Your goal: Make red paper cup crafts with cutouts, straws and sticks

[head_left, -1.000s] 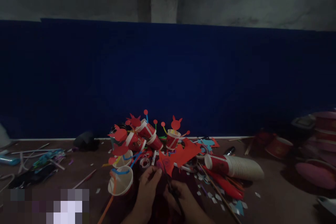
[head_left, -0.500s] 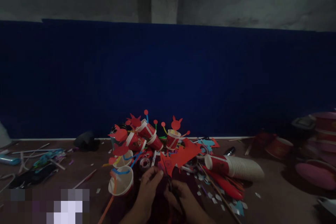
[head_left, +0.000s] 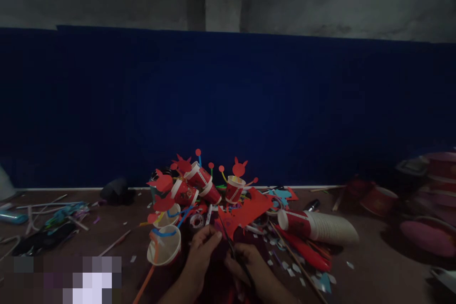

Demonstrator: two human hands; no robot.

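Observation:
My left hand (head_left: 202,252) pinches a small reddish piece of paper (head_left: 220,226) between thumb and fingers. My right hand (head_left: 249,262) is closed around a pair of dark scissors (head_left: 231,245), whose blades point up toward that paper. Just beyond both hands lies a larger, jagged sheet of red paper (head_left: 251,213). To the left of my left hand stands a white-rimmed paper cup (head_left: 169,248) with blue and orange straws. Farther back, a red paper cup (head_left: 234,190) bears a round, eared red cutout and straw arms with red discs.
Several more decorated cups (head_left: 185,192) lean together at the back. A stack of paper cups (head_left: 331,227) lies on its side to the right, near a red balloon (head_left: 313,254), a long stick (head_left: 297,261) and paper scraps. Straws (head_left: 50,206) and a dark bundle (head_left: 46,238) lie left.
My right hand and the scissors have shifted slightly, with the scissors' handles turned a little to the right. My left hand stays nearly still, and the cups have not moved.

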